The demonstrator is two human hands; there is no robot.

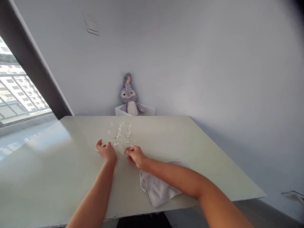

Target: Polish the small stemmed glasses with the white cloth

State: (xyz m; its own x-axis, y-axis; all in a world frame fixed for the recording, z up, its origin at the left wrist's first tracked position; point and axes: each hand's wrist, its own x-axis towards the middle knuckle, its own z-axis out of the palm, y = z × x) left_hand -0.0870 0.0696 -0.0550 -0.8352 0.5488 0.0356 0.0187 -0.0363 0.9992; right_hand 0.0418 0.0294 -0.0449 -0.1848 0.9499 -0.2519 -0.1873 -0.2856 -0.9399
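Observation:
Several clear stemmed glasses (pixel 117 144) stand in a cluster on the pale table, just beyond my hands. My right hand (pixel 135 154) is closed on a clear glass (pixel 128 148), whose outline shows only faintly at my fingertips, near the front of the cluster. To the left of the glasses, my left hand (pixel 106 150) is held with its fingers apart and nothing in it. Under my right forearm lies a crumpled light grey cloth (pixel 158 190), partly hidden by the arm.
The pale table (pixel 190 142) ends at a front edge close to my body. Behind its far edge, a grey plush toy (pixel 131 103) sits in a white perforated basket (pixel 149 110) against the wall. A window is at the left.

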